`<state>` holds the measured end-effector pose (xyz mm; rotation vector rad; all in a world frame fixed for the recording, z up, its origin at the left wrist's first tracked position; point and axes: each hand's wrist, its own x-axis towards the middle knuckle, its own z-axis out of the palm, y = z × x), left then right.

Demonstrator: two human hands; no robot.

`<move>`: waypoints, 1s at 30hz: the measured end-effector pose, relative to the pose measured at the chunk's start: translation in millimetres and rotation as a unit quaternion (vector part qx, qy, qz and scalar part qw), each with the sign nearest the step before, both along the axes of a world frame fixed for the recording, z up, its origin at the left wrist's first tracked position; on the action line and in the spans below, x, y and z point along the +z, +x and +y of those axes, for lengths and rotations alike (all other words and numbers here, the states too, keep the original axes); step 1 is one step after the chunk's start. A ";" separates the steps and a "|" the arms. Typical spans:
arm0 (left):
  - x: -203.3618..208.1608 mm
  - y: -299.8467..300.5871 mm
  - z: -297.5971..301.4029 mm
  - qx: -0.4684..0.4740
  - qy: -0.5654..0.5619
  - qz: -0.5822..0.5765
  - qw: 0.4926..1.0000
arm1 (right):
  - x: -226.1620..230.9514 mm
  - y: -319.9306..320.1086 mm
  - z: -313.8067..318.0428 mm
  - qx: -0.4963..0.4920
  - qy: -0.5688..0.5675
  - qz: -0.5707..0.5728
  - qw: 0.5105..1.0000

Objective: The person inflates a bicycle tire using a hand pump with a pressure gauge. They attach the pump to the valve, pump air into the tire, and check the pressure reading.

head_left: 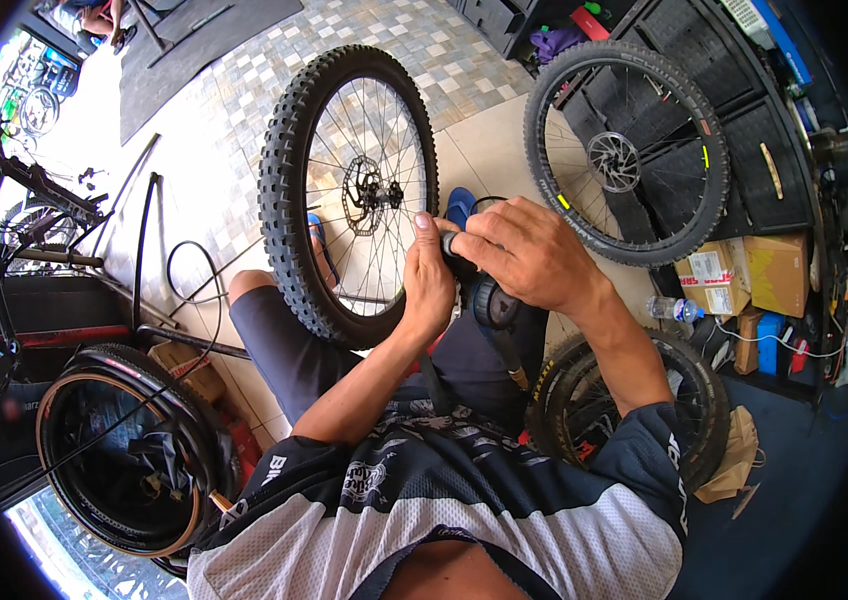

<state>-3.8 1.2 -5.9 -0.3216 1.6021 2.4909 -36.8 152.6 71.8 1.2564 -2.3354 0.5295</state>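
Evidently, a small dark fitting [447, 244] is pinched in the right hand [534, 250], with the left hand [429, 275] close against it, its grip hard to make out, just beside the upright knobby wheel [280, 190]. Working that fitting seems the step in hand; the next move probably calls for keeping the wheel steady.

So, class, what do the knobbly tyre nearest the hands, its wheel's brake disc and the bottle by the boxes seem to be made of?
Knobbly tyre: most likely rubber, black and mostly matt, with thick moulded tread blocks.
Brake disc: probably metal, dark-looking, finish hard to tell, thin and pierced by openings.
Bottle: probably plastic, clear and glossy; light shows through its sides.
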 end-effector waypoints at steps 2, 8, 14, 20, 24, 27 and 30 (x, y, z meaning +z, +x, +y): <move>-3.1 -0.2 -0.8 0.000 -0.011 -0.006 1.000 | 1.2 -0.4 -1.4 0.002 -0.002 0.010 1.000; -6.9 -0.2 -5.6 -0.013 -0.041 -0.009 0.999 | 9.1 5.8 -4.5 -0.050 -0.017 -0.081 0.995; -2.3 1.3 -3.4 -0.010 -0.039 0.018 0.999 | 14.4 12.7 -8.4 -0.159 -0.110 -0.311 0.930; 5.1 2.4 -2.3 -0.009 -0.059 0.006 0.998 | 18.2 25.0 -18.3 -0.196 -0.071 -0.304 0.930; 9.0 4.0 -1.9 -0.001 -0.067 0.017 0.998 | 18.8 30.6 -23.8 -0.194 -0.068 -0.233 0.951; 10.4 5.1 -1.5 0.007 -0.084 0.024 0.996 | 19.4 31.9 -24.7 -0.188 -0.080 -0.231 0.951; 10.7 5.3 -1.4 0.007 -0.097 0.027 0.995 | 20.6 32.3 -23.8 -0.187 -0.076 -0.235 0.951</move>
